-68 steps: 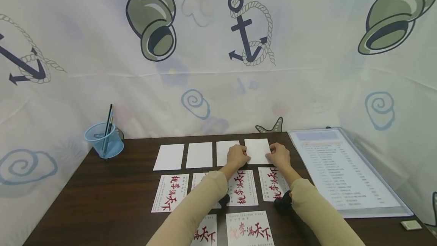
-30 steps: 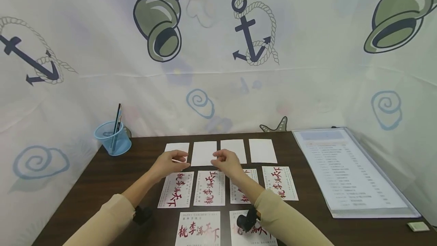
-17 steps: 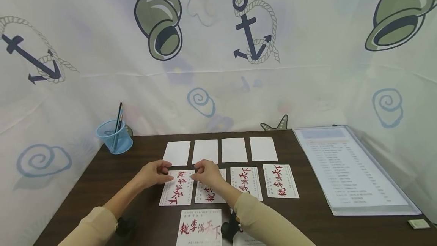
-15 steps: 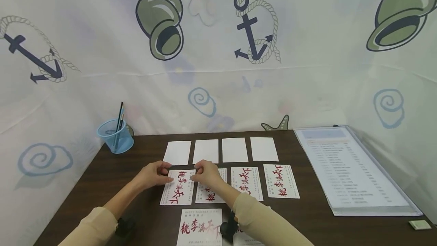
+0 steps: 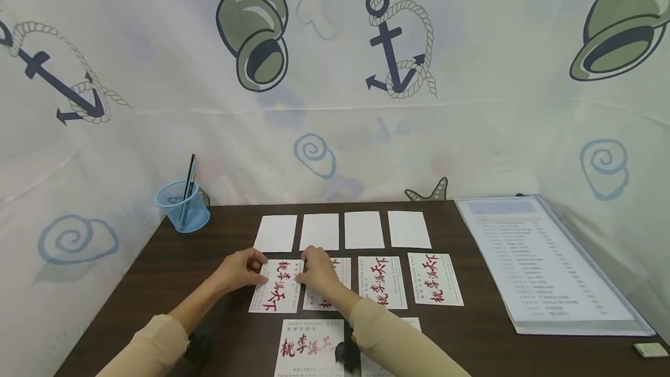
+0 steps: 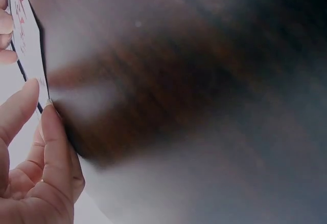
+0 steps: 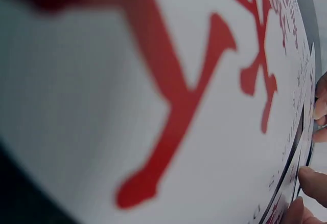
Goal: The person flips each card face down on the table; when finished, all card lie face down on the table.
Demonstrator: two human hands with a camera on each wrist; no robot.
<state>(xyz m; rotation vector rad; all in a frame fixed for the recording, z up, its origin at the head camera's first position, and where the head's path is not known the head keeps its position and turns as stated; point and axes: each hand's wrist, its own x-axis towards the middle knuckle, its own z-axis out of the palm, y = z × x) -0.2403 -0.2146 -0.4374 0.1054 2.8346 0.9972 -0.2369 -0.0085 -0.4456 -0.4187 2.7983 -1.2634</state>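
The leftmost printed card of the middle row lies on the dark table, white with red Chinese characters. My left hand pinches its left edge near the far corner; in the left wrist view, thumb and index finger meet at a corner of the card. My right hand holds the opposite edge between thumb and fingers, overlapping the second card of that row. In the right wrist view, the right hand's thumb is at a card edge, and a large red-lettered card fills the foreground.
Several blank white cards form the back row. Two more printed cards lie in front, one partly under the right sleeve. A blue cup with pens stands back left. A printed sheet in a clear holder and an eraser-like block are at right.
Both hands have left the blank cards at the back, come leftward and nearer, and settled at the two sides of the leftmost printed card. Over the last half second they barely move.
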